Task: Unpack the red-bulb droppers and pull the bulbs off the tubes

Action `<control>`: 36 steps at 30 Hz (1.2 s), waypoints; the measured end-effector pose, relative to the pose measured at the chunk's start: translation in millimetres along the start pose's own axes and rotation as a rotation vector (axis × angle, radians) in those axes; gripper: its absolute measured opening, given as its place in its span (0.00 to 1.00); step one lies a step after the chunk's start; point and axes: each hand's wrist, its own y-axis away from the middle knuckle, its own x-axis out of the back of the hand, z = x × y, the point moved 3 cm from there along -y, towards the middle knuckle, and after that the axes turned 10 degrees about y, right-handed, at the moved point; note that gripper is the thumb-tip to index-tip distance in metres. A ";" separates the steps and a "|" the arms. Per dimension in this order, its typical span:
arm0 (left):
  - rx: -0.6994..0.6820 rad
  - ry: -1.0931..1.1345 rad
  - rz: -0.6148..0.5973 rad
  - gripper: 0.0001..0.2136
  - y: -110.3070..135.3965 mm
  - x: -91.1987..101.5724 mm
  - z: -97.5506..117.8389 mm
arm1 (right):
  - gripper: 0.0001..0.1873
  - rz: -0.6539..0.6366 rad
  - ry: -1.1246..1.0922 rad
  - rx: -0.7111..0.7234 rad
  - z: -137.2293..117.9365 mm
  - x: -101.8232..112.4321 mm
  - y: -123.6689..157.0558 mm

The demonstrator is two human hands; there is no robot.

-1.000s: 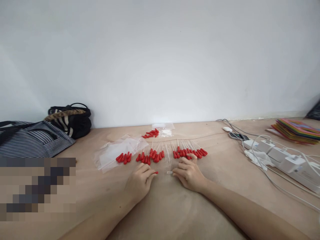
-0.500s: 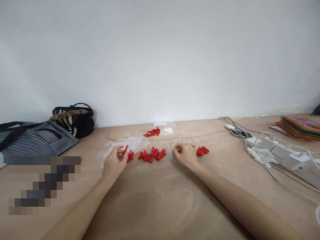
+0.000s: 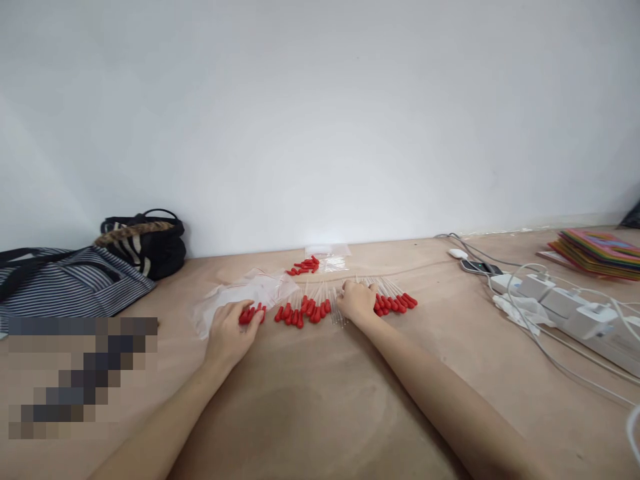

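Rows of glass droppers with red rubber bulbs lie across the tan tabletop. My left hand rests palm down, its fingers stretched over the leftmost group of droppers, beside a clear plastic bag. My right hand is curled, knuckles up, between the middle group of droppers and the right group of droppers. Its fingertips are tucked among the glass tubes, and what they hold is hidden.
A small pile of loose red bulbs and another clear bag lie near the wall. A striped bag and a black handbag sit at the left. Power strips with chargers, cables, a phone and coloured sheets are at the right.
My left hand carried a red-bulbed dropper from the centre to the leftmost group and now lies flat over it. My right hand moved forward, then a little left, into the rows.
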 end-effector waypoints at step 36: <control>0.367 1.127 -0.627 0.17 45.9 -50.9 99.8 | 0.10 0.875 -0.096 0.859 14.7 29.5 112.6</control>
